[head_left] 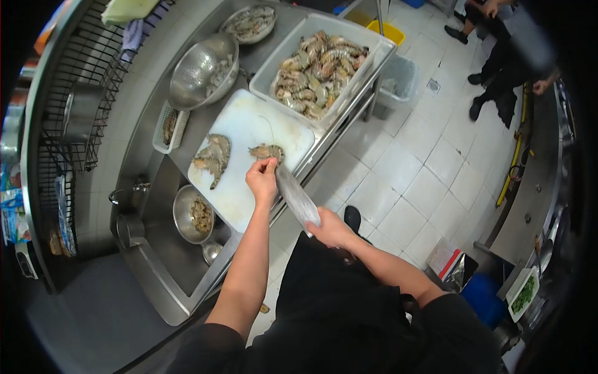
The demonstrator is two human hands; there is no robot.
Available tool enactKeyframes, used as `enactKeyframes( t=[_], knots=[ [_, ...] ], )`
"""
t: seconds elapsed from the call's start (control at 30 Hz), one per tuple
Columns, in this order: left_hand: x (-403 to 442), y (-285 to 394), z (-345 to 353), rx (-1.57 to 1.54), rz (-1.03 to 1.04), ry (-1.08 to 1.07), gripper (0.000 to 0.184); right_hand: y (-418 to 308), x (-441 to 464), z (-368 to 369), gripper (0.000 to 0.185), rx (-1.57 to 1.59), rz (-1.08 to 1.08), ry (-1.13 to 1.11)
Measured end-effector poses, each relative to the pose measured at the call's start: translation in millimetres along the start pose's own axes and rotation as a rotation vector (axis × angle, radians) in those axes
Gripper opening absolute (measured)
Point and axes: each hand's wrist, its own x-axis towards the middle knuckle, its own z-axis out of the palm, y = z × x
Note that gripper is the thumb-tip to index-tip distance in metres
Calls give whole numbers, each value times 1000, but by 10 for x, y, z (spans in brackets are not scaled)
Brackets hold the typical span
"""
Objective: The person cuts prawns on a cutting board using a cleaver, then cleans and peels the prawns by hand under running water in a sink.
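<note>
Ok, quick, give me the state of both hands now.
Left hand: closed, right at a shrimp; grip unclear.
Right hand: closed, holding a knife.

Blk wire rack (111, 67) w/ pot (82, 112) on L, chopped greens (524, 294) on R.

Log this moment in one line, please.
left hand: at curled grey-brown shrimp | right hand: gripping broad grey metal cleaver | surface: white rectangular cutting board | also on board: another grey-brown shrimp
</note>
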Motion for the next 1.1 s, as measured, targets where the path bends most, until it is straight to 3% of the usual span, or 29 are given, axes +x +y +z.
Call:
enactKeyframes(
  t=[0.03,0.13,0.27,0.3,0.37,0.4,0.57,0.63,0.67,0.73,0.83,0.87,0.9,0.97,1.03,1.1],
  knots=[
    [15,57,10,-17,15,9,14,-172,-100,-220,37,32,196,-219],
    [101,144,-2,283,75,64,45,-130,-289,-505,37,-15,188,-145],
    [190,287,149,527,336,5,49,-134,-421,-754,39,-136,247,-3],
    [302,208,158,506,349,14,49,-83,-435,-777,39,-152,235,14],
    [573,104,133,854,391,25,51,35,-386,-845,41,-343,61,92],
    [676,139,69,953,332,-4,52,-116,-395,-868,41,-350,110,85],
    [1330,-34,-239,1034,410,53,58,-349,-182,-796,38,-390,54,92],
    [1379,90,-323,1093,131,90,65,-484,-55,-724,36,-388,86,64],
    [1367,90,-325,1088,131,73,65,-529,24,-679,34,-403,81,69],
    [1382,109,-343,1007,-117,108,71,-569,209,-605,33,-421,77,77],
    [1372,281,-340,964,-161,141,74,-599,462,-521,32,-409,49,87],
    [1358,399,-243,996,-43,306,63,-626,524,-514,32,-403,68,68],
    [1413,485,-146,995,-38,295,63,-636,569,-514,32,-395,88,49],
    [1564,695,72,379,701,154,43,-556,665,-517,32,-405,113,28],
    [1485,1293,528,161,880,-161,27,-537,711,-522,32,-419,133,6],
    [1400,1657,1142,160,720,-422,20,-543,712,-522,32,-405,189,-14]
  ],
)
